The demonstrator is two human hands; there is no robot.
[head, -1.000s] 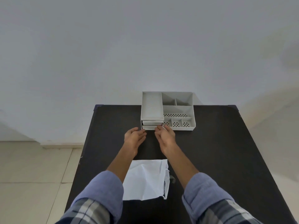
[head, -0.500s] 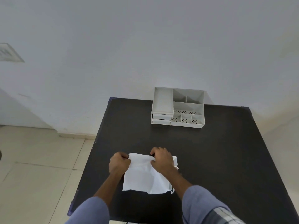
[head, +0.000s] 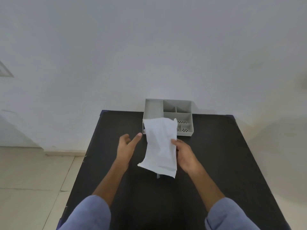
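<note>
A white cloth bag [head: 160,146] is lifted off the black table [head: 216,163] and hangs in the air in front of me. My right hand [head: 183,152] grips its right edge, thumb on the front. My left hand [head: 127,145] is to the left of the bag, fingers straight and spread, holding nothing and not touching it. A grey plastic organiser [head: 176,113] with several compartments and small drawers stands at the table's far edge; the raised bag hides its front left part.
A plain white wall rises right behind the table. Tiled floor [head: 33,180] lies to the left of the table, whose left edge runs close to my left arm.
Both hands came back from the organiser's drawers to the bag on the table and took hold of it. Now the bag is raised by the right hand alone and the left hand has let go.
</note>
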